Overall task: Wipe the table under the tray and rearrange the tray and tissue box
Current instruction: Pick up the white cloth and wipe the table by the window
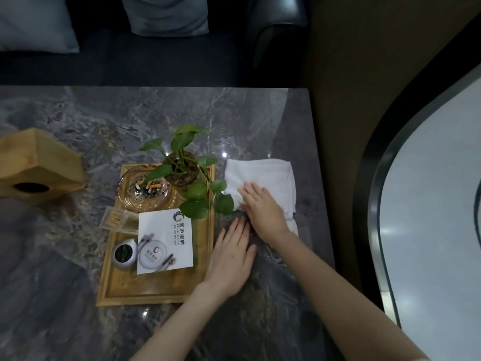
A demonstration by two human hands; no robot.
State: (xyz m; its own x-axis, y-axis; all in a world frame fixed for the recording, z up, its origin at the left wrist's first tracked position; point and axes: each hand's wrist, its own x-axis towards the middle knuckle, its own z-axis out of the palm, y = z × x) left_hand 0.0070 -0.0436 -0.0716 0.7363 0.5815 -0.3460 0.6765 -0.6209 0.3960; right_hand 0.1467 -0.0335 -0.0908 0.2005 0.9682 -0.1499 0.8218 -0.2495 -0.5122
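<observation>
Marble table [78, 121]: "FENG GANG" card [166, 243] is seen on tray [156, 293]. Left hand [230, 259] is laid flat, empty; right hand [263, 209] is pressed flat on white cloth [263, 173].

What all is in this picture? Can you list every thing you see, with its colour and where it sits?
table: one, grey marble, fills the lower view
tray: one, wooden, table centre
ashtray: one, clear glass with butts, tray's far left
plant: one, green, glass pot, tray's far end
card: one, white, on tray
tin: one, small, silver, tray's left
tissue box: one, wooden, far left
cloth: one, white, right of tray
cushions: two, grey, on sofa behind
left hand: flat beside tray
right hand: flat on cloth
</observation>
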